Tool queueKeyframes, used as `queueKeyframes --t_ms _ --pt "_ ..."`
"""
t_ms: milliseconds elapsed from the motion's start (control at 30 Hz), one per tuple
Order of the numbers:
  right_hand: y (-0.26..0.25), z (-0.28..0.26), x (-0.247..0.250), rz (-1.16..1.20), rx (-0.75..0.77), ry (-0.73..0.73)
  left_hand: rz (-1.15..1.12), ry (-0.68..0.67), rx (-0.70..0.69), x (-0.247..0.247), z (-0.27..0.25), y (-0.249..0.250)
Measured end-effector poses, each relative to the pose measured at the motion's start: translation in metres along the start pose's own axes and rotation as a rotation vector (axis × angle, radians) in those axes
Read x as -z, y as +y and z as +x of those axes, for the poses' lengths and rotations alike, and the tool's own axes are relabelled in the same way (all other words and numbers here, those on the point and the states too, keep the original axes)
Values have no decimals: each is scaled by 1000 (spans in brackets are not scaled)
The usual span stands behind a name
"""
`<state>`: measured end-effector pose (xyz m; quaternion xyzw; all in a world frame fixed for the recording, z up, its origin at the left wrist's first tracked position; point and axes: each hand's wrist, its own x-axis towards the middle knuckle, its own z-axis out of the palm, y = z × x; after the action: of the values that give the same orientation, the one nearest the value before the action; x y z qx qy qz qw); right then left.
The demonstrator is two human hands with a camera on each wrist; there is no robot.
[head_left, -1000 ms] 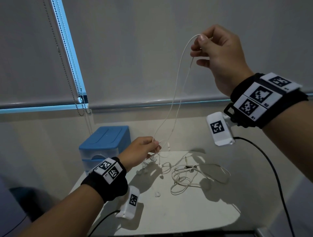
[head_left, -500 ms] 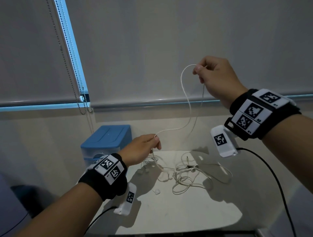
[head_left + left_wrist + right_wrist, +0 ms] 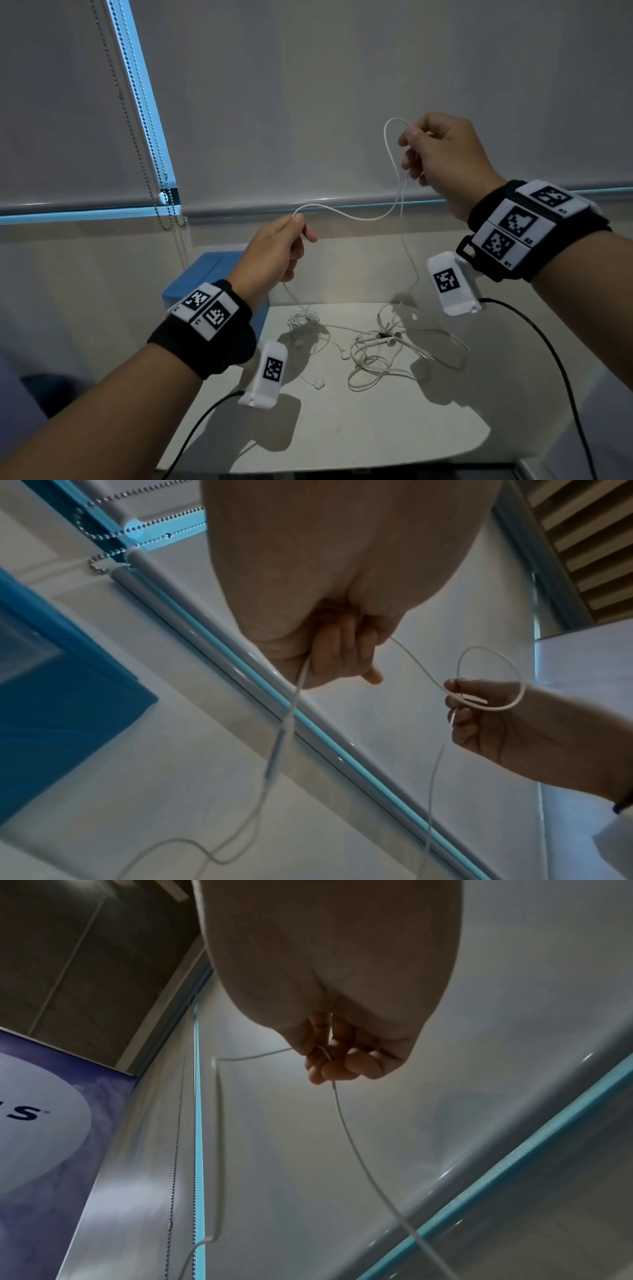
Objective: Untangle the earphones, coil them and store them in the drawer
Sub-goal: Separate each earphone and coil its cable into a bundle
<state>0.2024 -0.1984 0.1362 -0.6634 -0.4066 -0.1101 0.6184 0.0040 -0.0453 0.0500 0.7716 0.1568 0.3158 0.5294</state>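
Observation:
A white earphone cable (image 3: pixel 346 212) hangs slack in the air between my two hands. My left hand (image 3: pixel 281 250) grips it at mid height, fingers curled round it (image 3: pixel 342 647). Higher up on the right, my right hand (image 3: pixel 435 154) pinches the cable where it bends into a small loop (image 3: pixel 493 680); the right wrist view shows the cable (image 3: pixel 346 1123) leaving my fingertips. Both ends trail down to the tangled earphones (image 3: pixel 380 349) on the white table (image 3: pixel 376 428). Two earbuds (image 3: pixel 319 383) lie loose at the front left of the tangle. The blue drawer box (image 3: pixel 212 274) stands behind my left wrist.
Black cables run from both wrist cameras off the table's front. Bead chains (image 3: pixel 147 137) of the roller blind hang at the back left, near the drawer box. The wall and window sill lie close behind the table.
My right hand has come down from high up to shoulder height. My left hand has risen from the table with the cable, so the span between them hangs slack and sideways.

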Motion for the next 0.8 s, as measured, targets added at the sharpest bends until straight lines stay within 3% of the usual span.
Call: queueKeyframes --t_ms 133,267,400,500,633,733,800 --pt "-4 0 0 -18 -5 -30 -66 -56 -17 0 0 12" --pt "12 -7 0 -212 -158 -252 -161 -118 -26 5 1 27" --pt "36 -18 -2 -499 -290 -548 -16 -144 -61 7 2 40" --pt "37 -26 -6 -584 -300 -594 104 -151 -89 6 0 45" --pt "6 -38 -21 -240 -183 -475 166 -141 -113 3 0 45" --pt "-20 -47 -31 155 -262 -649 173 -125 -131 1 1 44" --pt "-28 -51 -37 212 -272 -775 160 -115 -141 1 1 45"
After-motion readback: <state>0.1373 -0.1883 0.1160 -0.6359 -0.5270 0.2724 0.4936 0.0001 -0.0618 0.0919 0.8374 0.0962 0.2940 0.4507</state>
